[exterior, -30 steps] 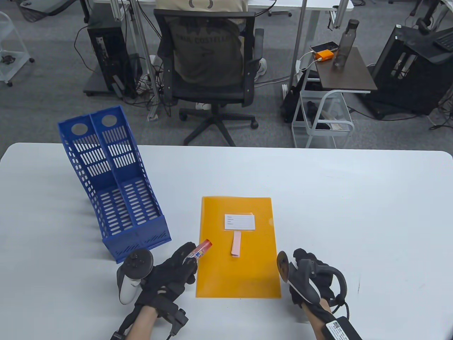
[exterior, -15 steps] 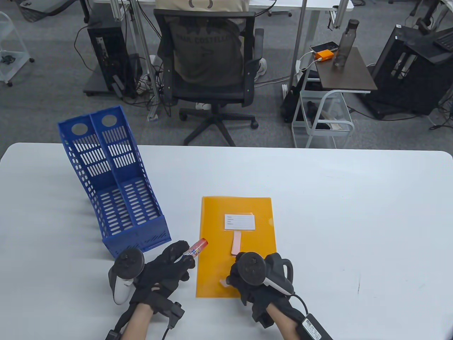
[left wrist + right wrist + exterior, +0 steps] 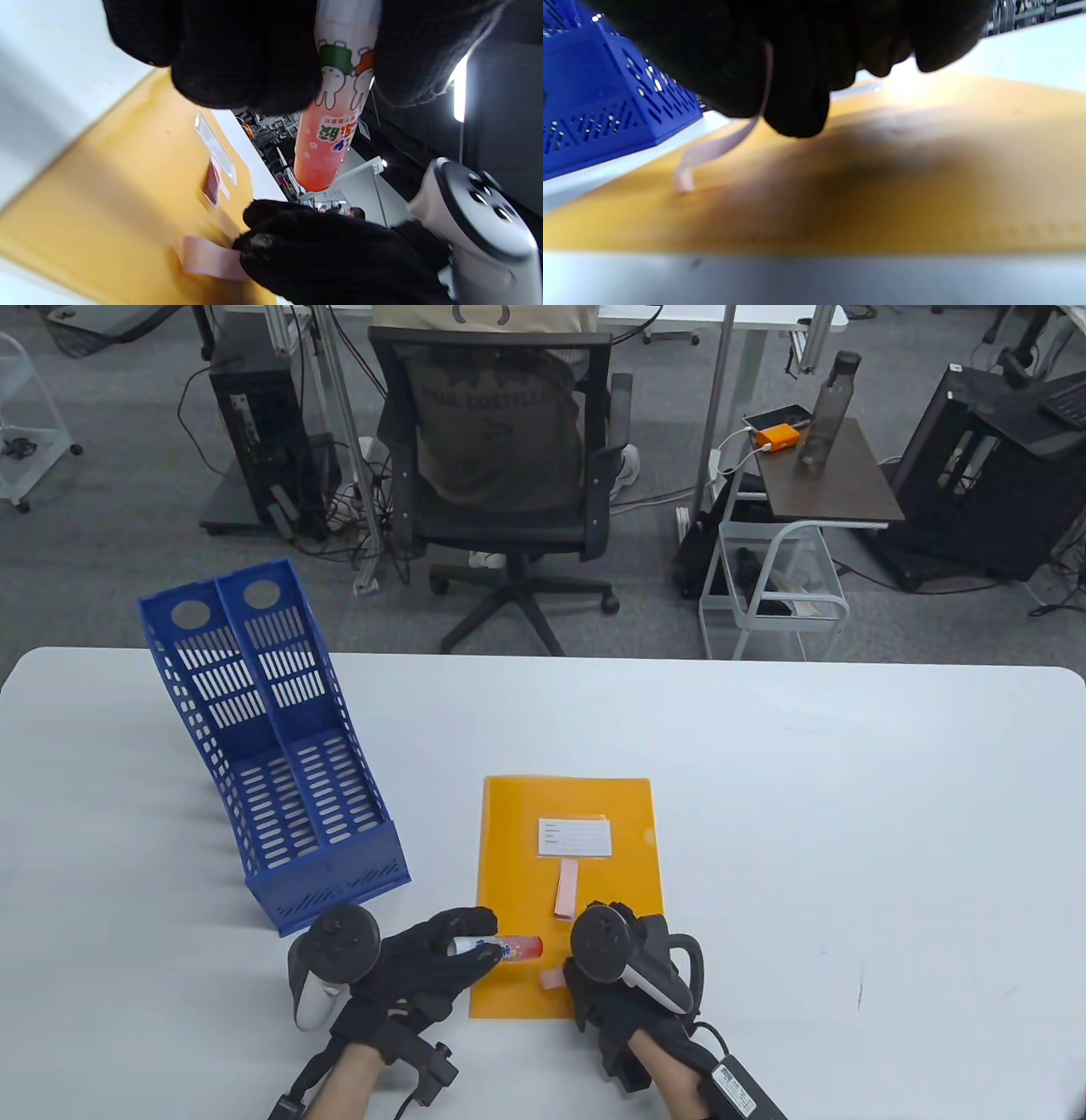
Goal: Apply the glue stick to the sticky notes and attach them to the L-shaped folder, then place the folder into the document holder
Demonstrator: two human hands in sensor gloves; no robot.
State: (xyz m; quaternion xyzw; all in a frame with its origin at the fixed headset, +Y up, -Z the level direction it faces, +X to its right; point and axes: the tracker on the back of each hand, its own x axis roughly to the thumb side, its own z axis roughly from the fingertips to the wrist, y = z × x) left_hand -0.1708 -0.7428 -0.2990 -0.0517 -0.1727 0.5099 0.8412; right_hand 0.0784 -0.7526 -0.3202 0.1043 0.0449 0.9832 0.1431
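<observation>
An orange L-shaped folder (image 3: 568, 891) lies flat on the white table, with a white label (image 3: 574, 837) and one pink sticky note (image 3: 566, 890) stuck on it. My left hand (image 3: 441, 959) grips a glue stick (image 3: 507, 948) (image 3: 335, 118), its red end pointing right over the folder's near edge. My right hand (image 3: 594, 976) pinches a second pink sticky note (image 3: 552, 979) (image 3: 208, 258) (image 3: 712, 148) just above the folder, close to the glue stick's tip. The blue document holder (image 3: 280, 755) stands at the left.
An office chair (image 3: 509, 475) with a seated person stands beyond the table's far edge. A small side table (image 3: 823, 475) holding a bottle is at the back right. The table (image 3: 848, 814) stretches bare to the right of the folder.
My right hand came from the folder's right edge onto its near part, holding a pink note. My left hand swung the glue stick from pointing up-right to pointing right, toward that note.
</observation>
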